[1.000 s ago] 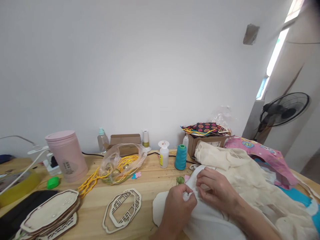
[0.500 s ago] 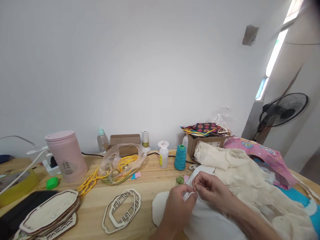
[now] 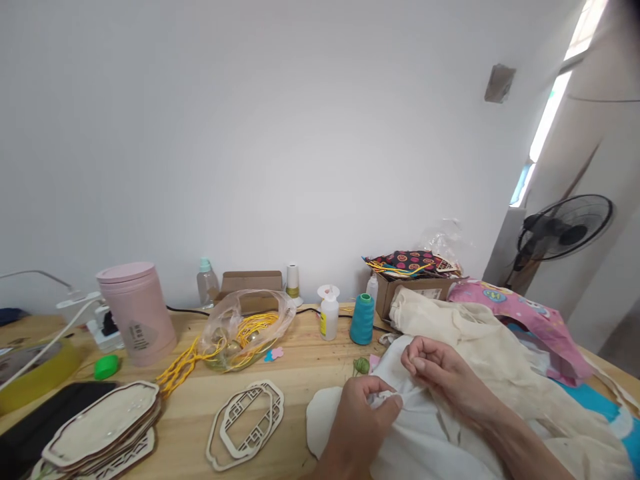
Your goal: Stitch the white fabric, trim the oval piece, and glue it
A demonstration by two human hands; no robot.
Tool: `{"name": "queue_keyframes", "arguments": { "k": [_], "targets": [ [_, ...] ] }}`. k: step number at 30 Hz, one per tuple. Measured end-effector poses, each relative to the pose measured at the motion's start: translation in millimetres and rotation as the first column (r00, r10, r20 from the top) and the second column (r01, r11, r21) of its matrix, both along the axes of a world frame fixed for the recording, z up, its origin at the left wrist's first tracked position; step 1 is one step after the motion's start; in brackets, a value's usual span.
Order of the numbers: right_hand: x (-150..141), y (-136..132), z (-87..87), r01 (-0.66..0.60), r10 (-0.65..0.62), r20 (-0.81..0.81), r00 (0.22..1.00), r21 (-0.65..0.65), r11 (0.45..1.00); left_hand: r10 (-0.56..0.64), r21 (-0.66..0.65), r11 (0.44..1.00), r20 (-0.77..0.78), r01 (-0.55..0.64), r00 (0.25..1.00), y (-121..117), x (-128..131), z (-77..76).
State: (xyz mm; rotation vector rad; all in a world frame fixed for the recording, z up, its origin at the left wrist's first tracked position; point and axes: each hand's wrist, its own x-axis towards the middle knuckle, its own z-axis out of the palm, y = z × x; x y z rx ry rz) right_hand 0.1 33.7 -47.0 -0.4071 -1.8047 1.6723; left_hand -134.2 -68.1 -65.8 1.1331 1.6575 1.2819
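My left hand [image 3: 363, 413] pinches a fold of white fabric [image 3: 415, 440] low in the middle of the view. My right hand [image 3: 440, 373] is just to its right and a little higher, its fingers curled in a pinch; whatever they hold is too small to make out. A pile of cream cloth [image 3: 480, 347] lies behind and to the right of both hands. A small green ball [image 3: 360, 365] sits on the wooden table [image 3: 300, 363] just beyond my left hand.
A teal thread spool [image 3: 362, 319] and a white glue bottle [image 3: 329, 312] stand behind the hands. Wooden cut-out frames [image 3: 246, 421] lie to the left, with a stack of them [image 3: 100, 427], a pink canister [image 3: 136, 312], a bag of yellow cord [image 3: 245, 328], a cardboard box [image 3: 405, 287] and a fan [image 3: 565, 230].
My right hand has drawn back up and to the right from the left hand, staying pinched. The left hand keeps its grip on the white fabric. The view has dipped slightly.
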Motion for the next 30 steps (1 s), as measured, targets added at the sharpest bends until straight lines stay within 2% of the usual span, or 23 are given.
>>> {"name": "queue_keyframes", "arguments": {
  "k": [3, 6, 8, 10, 12, 15, 18, 20, 22, 25, 28, 30],
  "targets": [
    [-4, -5, 0.1, -0.041, 0.039, -0.022, 0.999, -0.076, 0.996, 0.057, 0.019, 0.998, 0.004, -0.057, 0.998, 0, 0, -1.7],
    [-8, -12, -1.2, -0.082, 0.084, 0.011, 0.996, -0.114, 0.99, 0.025, 0.019, 1.0, 0.0, -0.025, 1.0, 2, 0, -4.5],
    [-10, -14, -3.0, -0.077, 0.079, 0.084, 0.993, -0.029, 0.997, -0.006, 0.019, 1.0, -0.012, 0.006, 1.0, 3, 0, -6.2],
    [-8, -14, -3.7, -0.059, 0.028, 0.191, 0.981, 0.159, 0.985, -0.008, 0.02, 1.0, -0.036, 0.009, 0.999, 3, 0, -7.5],
    [-4, -11, -1.5, -0.056, -0.06, 0.29, 0.955, 0.378, 0.924, 0.001, 0.007, 1.0, -0.051, -0.001, 0.999, 3, 1, -8.0],
    [9, -3, 7.3, -0.006, -0.247, 0.311, 0.918, 0.633, 0.774, 0.019, -0.014, 1.0, -0.033, -0.019, 0.999, 1, 1, -5.8],
    [24, 6, 16.7, 0.131, -0.432, 0.22, 0.875, 0.751, 0.648, -0.008, -0.023, 1.0, -0.031, 0.007, 0.999, -1, 4, -0.6],
    [30, 11, 19.0, 0.194, -0.494, 0.188, 0.849, 0.76, 0.621, -0.013, -0.036, 0.999, -0.038, 0.012, 0.999, -2, 6, 3.0],
    [32, 15, 17.5, 0.234, -0.512, 0.174, 0.841, 0.737, 0.634, -0.02, -0.041, 0.999, -0.039, 0.019, 0.999, -3, 7, 5.6],
    [25, 16, 13.3, 0.306, -0.488, 0.148, 0.86, 0.615, 0.727, -0.04, -0.017, 0.999, -0.043, 0.04, 0.998, -3, 6, 5.4],
    [12, 9, 15.0, 0.35, -0.396, 0.06, 0.916, 0.362, 0.864, -0.038, 0.027, 0.999, -0.053, 0.04, 0.998, -3, 3, 1.3],
    [4, 0, 21.1, 0.304, -0.302, -0.036, 0.953, 0.154, 0.94, -0.026, 0.03, 0.999, -0.04, 0.027, 0.999, -2, 1, -1.3]
  ]
}}
